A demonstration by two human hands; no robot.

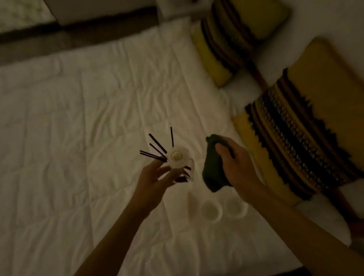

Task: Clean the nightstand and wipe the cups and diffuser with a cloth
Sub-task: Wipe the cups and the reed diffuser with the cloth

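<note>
Head view, dim and a little blurred: the diffuser (180,162), a pale bottle with dark reeds fanning from its neck, stands on the white bed (54,136), probably moved here so the nightstand could be cleared. The left hand (152,182) reaches forward with its fingers spread around the bottle's near side; whether they touch it I cannot tell. The forearm runs up from the lower left. The right hand (232,165) is closed around a bunched dark green cloth (215,168), held just right of the diffuser, likely ready to wipe it. Two cups (222,208) sit upright side by side on the bed, near the right wrist, apparently waiting their turn.
</note>
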